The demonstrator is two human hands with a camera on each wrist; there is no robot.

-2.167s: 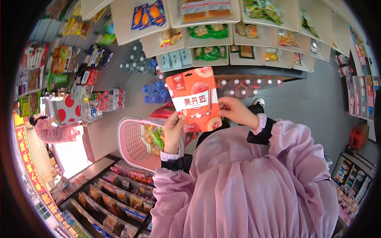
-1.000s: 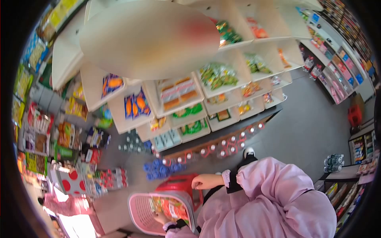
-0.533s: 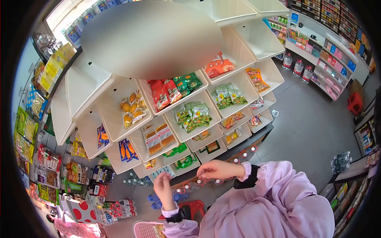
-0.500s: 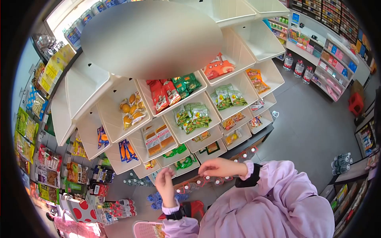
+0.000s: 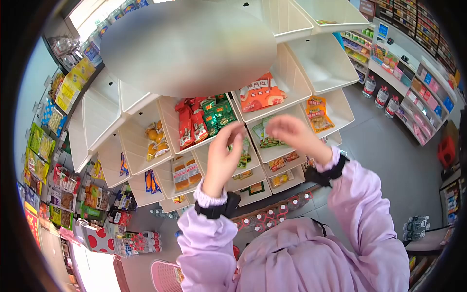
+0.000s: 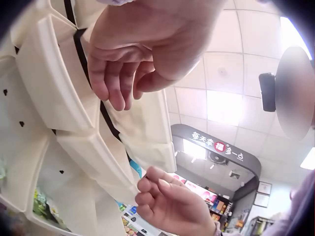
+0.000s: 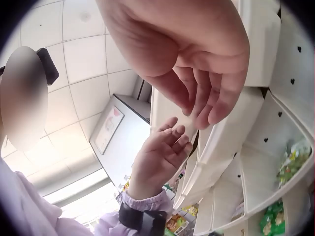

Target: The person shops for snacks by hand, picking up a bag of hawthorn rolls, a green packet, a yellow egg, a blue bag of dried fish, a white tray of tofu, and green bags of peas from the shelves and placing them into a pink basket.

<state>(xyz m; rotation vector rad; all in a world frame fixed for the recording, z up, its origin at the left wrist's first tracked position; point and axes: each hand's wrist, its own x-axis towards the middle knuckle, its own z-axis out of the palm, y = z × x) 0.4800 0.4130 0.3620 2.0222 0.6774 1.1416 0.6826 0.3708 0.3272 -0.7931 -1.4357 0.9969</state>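
Note:
Both hands are raised in front of the tiered cream bins, fingers loosely bent and holding nothing. The left hand (image 5: 224,158) overlaps the lower bins, nearest the red and green snack packs (image 5: 192,124). To its right, the right hand (image 5: 297,138) is slightly blurred in front of the green snack packets (image 5: 266,136). Just above lies an orange-red pouch of fruit leather (image 5: 262,95) in its bin. From the left wrist view, the left hand (image 6: 147,54) hangs with fingers pointing down; the right wrist view has the right hand (image 7: 197,64) likewise loosely bent.
A pink basket (image 5: 164,275) stands at the lower left, mostly cut off. Red-capped bottles (image 5: 265,217) line the floor below the bins. Hanging snacks (image 5: 61,190) fill the left wall, and a counter (image 5: 389,68) stands at the back right. A blurred oval covers the top centre.
Both hands earlier held an orange fruit leather pouch; it then lay in the pink basket with the left hand at it. Since then both hands have come up, without it, towards the bins.

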